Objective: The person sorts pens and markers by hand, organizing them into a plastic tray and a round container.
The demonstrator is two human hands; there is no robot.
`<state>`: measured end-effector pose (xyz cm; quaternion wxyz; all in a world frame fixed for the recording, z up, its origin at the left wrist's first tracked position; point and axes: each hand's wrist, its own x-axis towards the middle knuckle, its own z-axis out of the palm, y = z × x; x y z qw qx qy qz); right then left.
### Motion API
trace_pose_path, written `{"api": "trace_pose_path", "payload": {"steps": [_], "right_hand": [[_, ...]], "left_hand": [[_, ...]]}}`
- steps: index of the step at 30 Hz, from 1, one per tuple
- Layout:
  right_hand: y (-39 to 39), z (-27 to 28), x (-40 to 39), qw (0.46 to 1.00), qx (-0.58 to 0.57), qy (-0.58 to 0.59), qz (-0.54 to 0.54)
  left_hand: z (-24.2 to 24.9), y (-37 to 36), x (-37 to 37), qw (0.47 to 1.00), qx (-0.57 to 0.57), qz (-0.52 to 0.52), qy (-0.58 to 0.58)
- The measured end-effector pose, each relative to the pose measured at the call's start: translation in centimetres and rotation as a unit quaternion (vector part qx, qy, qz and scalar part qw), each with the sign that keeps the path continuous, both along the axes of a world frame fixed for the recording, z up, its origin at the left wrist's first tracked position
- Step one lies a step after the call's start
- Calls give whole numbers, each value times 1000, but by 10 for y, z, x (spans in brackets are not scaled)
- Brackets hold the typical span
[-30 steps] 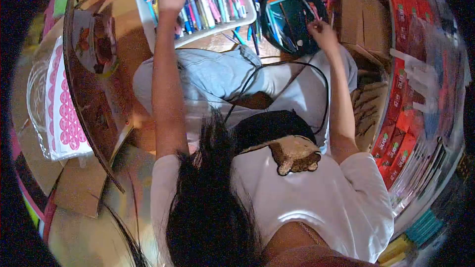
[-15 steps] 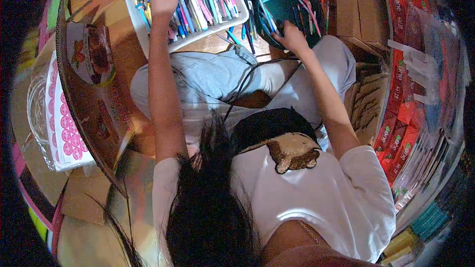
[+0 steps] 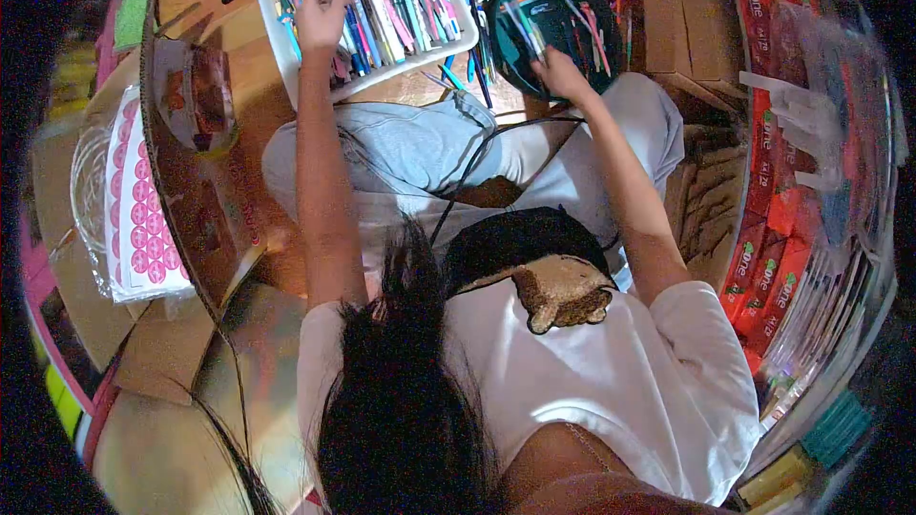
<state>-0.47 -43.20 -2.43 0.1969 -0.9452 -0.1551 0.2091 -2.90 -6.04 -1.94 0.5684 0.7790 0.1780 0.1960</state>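
Head camera: right hand [image 3: 563, 76], nearly closed, is pinching pens [image 3: 530, 32] at the bowl [image 3: 555, 36], ideally evenly bundled; half-curled left hand's [image 3: 321, 19] hold unclear.

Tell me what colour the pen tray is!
The tray is white, seen best in the head view.

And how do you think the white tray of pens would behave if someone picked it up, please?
The white tray would probably feel stiff, as its rim keeps a smooth, even shape. It may be fairly heavy for its size, being packed with pens. Those seem to lie loose, so they could slide or roll if it tilted.
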Motion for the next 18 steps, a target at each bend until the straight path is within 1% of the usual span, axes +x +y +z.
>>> {"api": "trace_pose_path", "payload": {"steps": [2, 3, 4, 5, 7, 9, 10, 11, 13, 15, 16, 17, 18], "right_hand": [[-3, 20, 3, 997, 45, 59, -24], [-5, 22, 4, 987, 124, 87, -54], [-7, 22, 4, 969, 202, 114, -83], [-9, 22, 4, 944, 278, 142, -110], [1, 55, -3, 880, 380, 248, -139], [10, 77, -15, 798, 477, 334, -154], [14, 79, -19, 784, 485, 349, -166], [17, 79, -23, 788, 481, 349, -158], [18, 77, -29, 797, 473, 348, -142], [15, 68, -35, 804, 466, 346, -128], [14, 67, -39, 809, 461, 344, -121], [12, 65, -41, 814, 456, 342, -115], [12, 61, -42, 802, 470, 350, -114]], "left_hand": [[3, -2, -6, 999, 12, 38, 28], [10, -5, -10, 997, 19, 57, 40], [17, -9, -12, 998, 0, 62, 21], [22, -16, -13, 997, -40, 66, 0], [30, -46, -16, 986, -117, 50, -105], [45, -78, -29, 995, -77, -50, -43], [60, -98, -34, 993, -53, -104, 33], [74, -119, -36, 981, -31, -156, 109], [66, -154, -33, 967, -61, -224, 101], [54, -181, -31, 964, -91, -226, 104], [50, -188, -30, 977, 1, -208, 54], [45, -191, -27, 975, 1, -207, 78], [49, -193, -27, 973, 0, -206, 103]]}}
